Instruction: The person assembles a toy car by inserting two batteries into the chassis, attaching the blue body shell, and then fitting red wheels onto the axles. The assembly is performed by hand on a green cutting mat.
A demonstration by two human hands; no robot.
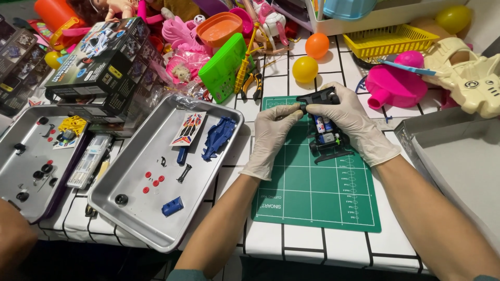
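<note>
Black plastic toy-car chassis (325, 132) lies on the green cutting mat (317, 198). Right hand (354, 125) fingers grip its front; left hand (271, 138) fingertips pinch the same end. Keep chassis level; press evenly.

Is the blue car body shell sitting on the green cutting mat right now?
No, the blue car body shell lies in the metal tray left of the green cutting mat, where both gloved hands hold a black chassis.

Both gloved hands, left (271, 136) and right (351, 127), grip a black toy-car chassis (324, 125) over a green cutting mat (317, 192).
</note>
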